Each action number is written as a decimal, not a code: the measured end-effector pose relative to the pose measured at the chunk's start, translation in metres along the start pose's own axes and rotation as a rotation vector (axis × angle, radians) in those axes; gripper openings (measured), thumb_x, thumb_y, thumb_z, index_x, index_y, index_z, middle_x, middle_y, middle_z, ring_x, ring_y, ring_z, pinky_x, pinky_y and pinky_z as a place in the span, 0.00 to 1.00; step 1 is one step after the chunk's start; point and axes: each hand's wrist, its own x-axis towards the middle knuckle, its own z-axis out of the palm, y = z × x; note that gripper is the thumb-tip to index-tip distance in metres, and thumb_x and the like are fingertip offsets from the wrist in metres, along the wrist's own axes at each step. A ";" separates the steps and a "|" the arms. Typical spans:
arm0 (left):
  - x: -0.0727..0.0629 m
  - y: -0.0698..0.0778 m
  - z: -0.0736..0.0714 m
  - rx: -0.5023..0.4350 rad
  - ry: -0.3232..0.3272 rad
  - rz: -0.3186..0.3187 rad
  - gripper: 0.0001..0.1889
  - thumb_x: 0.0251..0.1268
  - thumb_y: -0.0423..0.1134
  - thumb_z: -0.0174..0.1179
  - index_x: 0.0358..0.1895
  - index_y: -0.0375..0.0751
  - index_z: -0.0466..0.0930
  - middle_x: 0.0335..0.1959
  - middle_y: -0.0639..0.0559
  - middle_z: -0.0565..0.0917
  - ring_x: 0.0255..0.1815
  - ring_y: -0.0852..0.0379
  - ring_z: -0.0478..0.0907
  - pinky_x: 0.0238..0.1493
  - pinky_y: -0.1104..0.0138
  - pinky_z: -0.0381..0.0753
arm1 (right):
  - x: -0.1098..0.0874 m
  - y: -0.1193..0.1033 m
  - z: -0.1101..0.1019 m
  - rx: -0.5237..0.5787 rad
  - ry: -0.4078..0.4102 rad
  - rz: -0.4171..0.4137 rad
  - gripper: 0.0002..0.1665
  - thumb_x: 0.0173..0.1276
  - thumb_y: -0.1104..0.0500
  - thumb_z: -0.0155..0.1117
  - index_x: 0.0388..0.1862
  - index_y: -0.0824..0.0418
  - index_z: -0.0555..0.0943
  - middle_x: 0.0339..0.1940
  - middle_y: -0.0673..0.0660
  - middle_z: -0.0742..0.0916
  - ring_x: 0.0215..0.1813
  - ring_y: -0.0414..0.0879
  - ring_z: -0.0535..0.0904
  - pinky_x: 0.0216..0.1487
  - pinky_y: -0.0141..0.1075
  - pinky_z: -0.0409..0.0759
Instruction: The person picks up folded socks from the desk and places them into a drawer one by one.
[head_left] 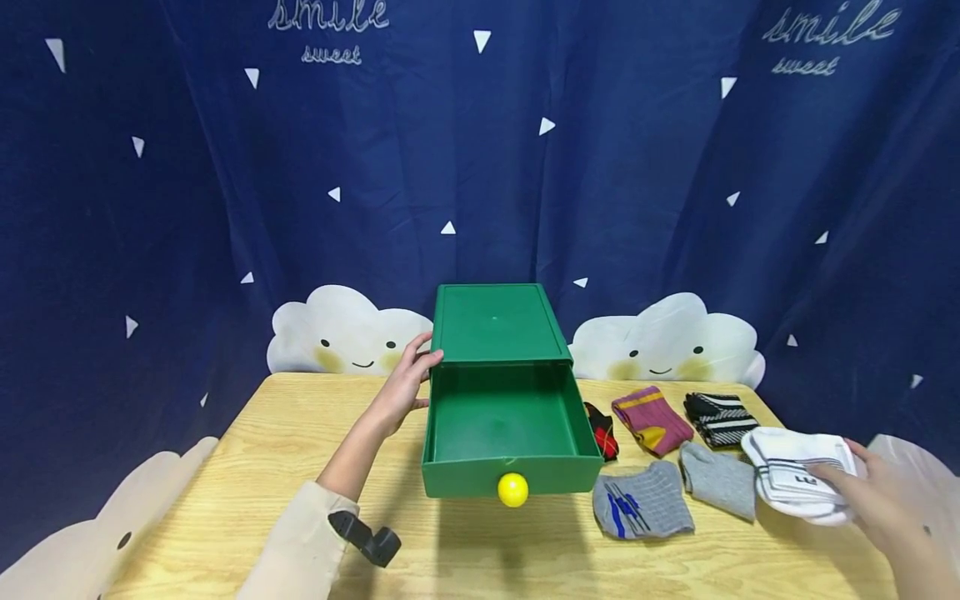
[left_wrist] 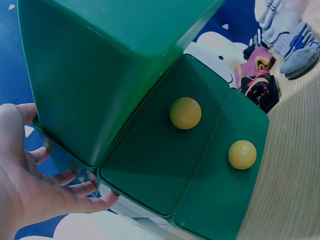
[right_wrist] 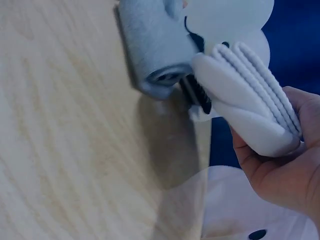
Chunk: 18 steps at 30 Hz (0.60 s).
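Note:
A green drawer unit [head_left: 495, 321] stands at the middle of the table, its top drawer [head_left: 502, 417] pulled out with no thing seen inside. My left hand [head_left: 405, 387] rests against the unit's left side, fingers spread; the left wrist view shows the fingers along its edge beside closed lower drawers [left_wrist: 150, 165] with yellow round knobs. At the far right, my right hand [head_left: 873, 492] pinches a folded pair of white socks [head_left: 798, 475] with dark stripes. In the right wrist view the white socks [right_wrist: 250, 105] are held above the table's edge, thumb and fingers on either side.
Folded socks lie right of the unit: grey with blue marks [head_left: 645, 504], plain grey [head_left: 717, 479], purple and yellow [head_left: 652, 421], black and white striped [head_left: 720, 419], and red and black [head_left: 602, 433]. A navy curtain [head_left: 495, 167] hangs behind the wooden table [head_left: 300, 442].

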 end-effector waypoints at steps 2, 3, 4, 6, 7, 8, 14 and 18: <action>0.000 0.001 0.000 0.001 -0.003 0.002 0.31 0.70 0.55 0.44 0.72 0.59 0.44 0.73 0.42 0.54 0.72 0.36 0.52 0.61 0.36 0.62 | 0.006 -0.002 -0.004 -0.008 0.005 0.005 0.46 0.65 0.64 0.59 0.69 0.32 0.47 0.28 0.33 0.80 0.27 0.32 0.81 0.28 0.30 0.82; 0.000 0.001 0.000 0.000 -0.003 0.000 0.31 0.70 0.55 0.44 0.72 0.59 0.44 0.73 0.43 0.54 0.72 0.36 0.52 0.61 0.36 0.62 | 0.006 -0.005 -0.003 0.008 0.003 0.003 0.46 0.65 0.65 0.59 0.67 0.29 0.47 0.27 0.34 0.80 0.27 0.33 0.81 0.27 0.30 0.82; 0.000 0.001 0.000 -0.001 -0.004 0.000 0.31 0.70 0.55 0.44 0.72 0.59 0.44 0.73 0.43 0.54 0.72 0.36 0.52 0.61 0.36 0.62 | 0.006 -0.007 -0.002 0.037 0.009 -0.007 0.44 0.65 0.66 0.59 0.62 0.27 0.49 0.27 0.35 0.81 0.26 0.34 0.81 0.26 0.30 0.82; 0.000 0.001 0.000 -0.002 -0.008 0.000 0.31 0.70 0.55 0.43 0.72 0.59 0.44 0.73 0.42 0.53 0.72 0.36 0.52 0.61 0.36 0.62 | -0.001 -0.026 0.010 0.040 0.005 0.025 0.49 0.65 0.64 0.58 0.67 0.27 0.42 0.25 0.36 0.82 0.26 0.34 0.81 0.26 0.30 0.81; 0.000 0.001 0.000 -0.003 -0.008 -0.001 0.31 0.70 0.55 0.43 0.72 0.59 0.44 0.73 0.42 0.53 0.72 0.36 0.52 0.61 0.36 0.62 | -0.006 -0.036 0.018 0.048 0.004 0.035 0.52 0.66 0.64 0.58 0.70 0.29 0.37 0.25 0.37 0.82 0.25 0.34 0.81 0.26 0.29 0.81; 0.000 0.001 0.000 -0.004 -0.007 -0.001 0.31 0.70 0.54 0.43 0.72 0.59 0.44 0.73 0.43 0.54 0.73 0.36 0.52 0.61 0.36 0.62 | -0.013 -0.050 0.028 0.058 0.005 0.053 0.53 0.66 0.64 0.57 0.71 0.31 0.34 0.24 0.38 0.81 0.25 0.34 0.81 0.26 0.29 0.81; 0.001 0.001 0.001 -0.005 0.000 0.000 0.31 0.70 0.54 0.43 0.72 0.59 0.44 0.73 0.43 0.54 0.73 0.36 0.51 0.61 0.36 0.62 | -0.028 -0.091 0.058 0.130 -0.034 0.032 0.47 0.66 0.66 0.56 0.70 0.36 0.40 0.26 0.40 0.82 0.26 0.35 0.81 0.26 0.28 0.80; 0.001 0.001 0.000 -0.004 0.003 -0.002 0.31 0.70 0.54 0.44 0.72 0.59 0.45 0.72 0.43 0.54 0.73 0.36 0.52 0.60 0.37 0.63 | -0.030 -0.108 0.068 0.135 -0.069 0.028 0.47 0.68 0.66 0.54 0.70 0.35 0.41 0.26 0.41 0.83 0.26 0.36 0.82 0.25 0.29 0.81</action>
